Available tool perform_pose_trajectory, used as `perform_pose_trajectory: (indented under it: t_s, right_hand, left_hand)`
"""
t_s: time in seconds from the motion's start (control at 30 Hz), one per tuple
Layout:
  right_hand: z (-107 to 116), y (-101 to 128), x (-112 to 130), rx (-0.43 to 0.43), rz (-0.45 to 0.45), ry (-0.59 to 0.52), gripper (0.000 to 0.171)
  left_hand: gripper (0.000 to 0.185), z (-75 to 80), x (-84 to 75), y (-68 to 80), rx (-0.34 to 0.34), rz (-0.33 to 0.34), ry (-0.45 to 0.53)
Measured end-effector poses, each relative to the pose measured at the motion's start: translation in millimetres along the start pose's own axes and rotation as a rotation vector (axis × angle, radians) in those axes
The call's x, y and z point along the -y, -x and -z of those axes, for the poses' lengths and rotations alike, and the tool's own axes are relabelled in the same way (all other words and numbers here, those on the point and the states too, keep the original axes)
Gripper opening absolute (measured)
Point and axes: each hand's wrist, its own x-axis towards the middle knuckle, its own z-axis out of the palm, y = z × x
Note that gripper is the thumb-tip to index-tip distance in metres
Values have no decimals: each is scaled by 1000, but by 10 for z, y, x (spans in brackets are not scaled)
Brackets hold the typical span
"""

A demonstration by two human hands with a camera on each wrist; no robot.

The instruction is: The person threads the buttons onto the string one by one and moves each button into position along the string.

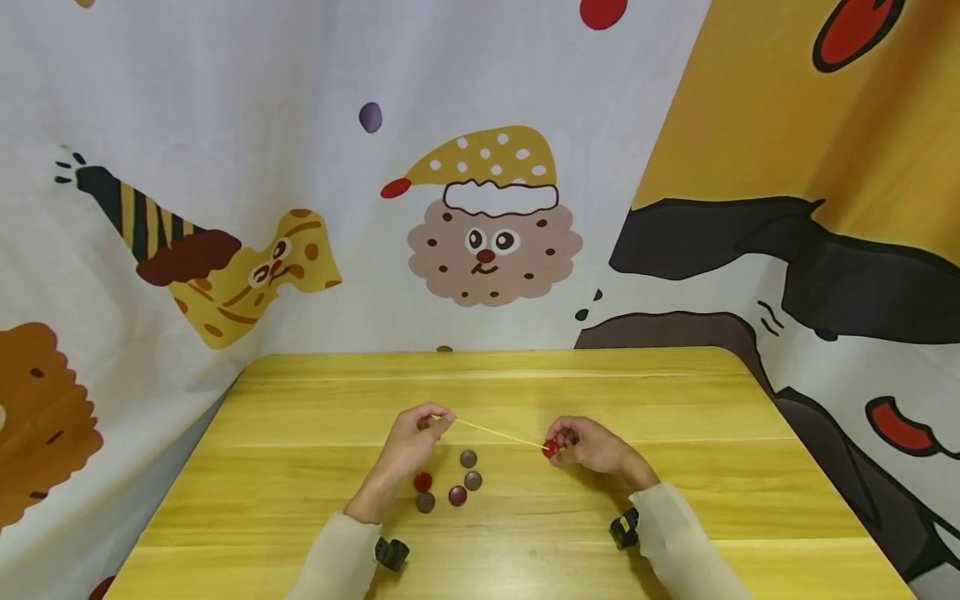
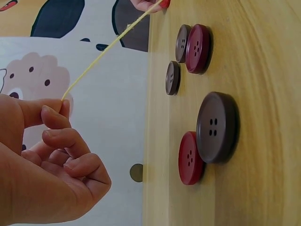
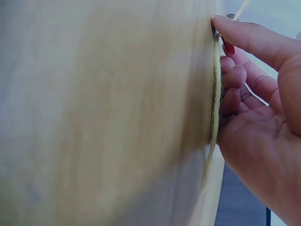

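Observation:
My left hand (image 1: 411,437) pinches a yellow string (image 1: 498,432) between thumb and index finger, its other fingers curled loosely. The string runs taut and slightly downward to my right hand (image 1: 592,446). There a red button (image 1: 551,448) is pinched between thumb and fingers, partly hidden by them. In the right wrist view a length of the string (image 3: 217,94) hangs from that red button (image 3: 229,48). Whether it passes through the holes cannot be made out. Between the hands, on the table, lie a red button (image 2: 190,158), a dark red button (image 2: 197,49) and several brown buttons (image 2: 216,127).
The wooden table (image 1: 675,533) has rounded far corners. Behind it hangs a white curtain (image 1: 300,83) printed with cartoon food figures. Small black cameras (image 1: 392,553) are worn at both wrists, below light sleeves (image 1: 686,542).

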Motion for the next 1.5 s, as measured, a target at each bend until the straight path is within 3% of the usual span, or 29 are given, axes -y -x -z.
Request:
perform_pose_trajectory:
  t_s: [0.77, 1.27, 1.5]
  right_hand:
    - [-17, -26, -18, -13, 26, 33, 27]
    - [-247, -137, 436, -99, 118, 46, 22]
    - [-432, -227, 651, -201, 158, 11, 19]
  left_hand:
    - [23, -25, 36, -9, 26, 0, -14]
    - [22, -29, 35, -6, 36, 8, -25]
    - [24, -42, 21, -12, 44, 12, -28]
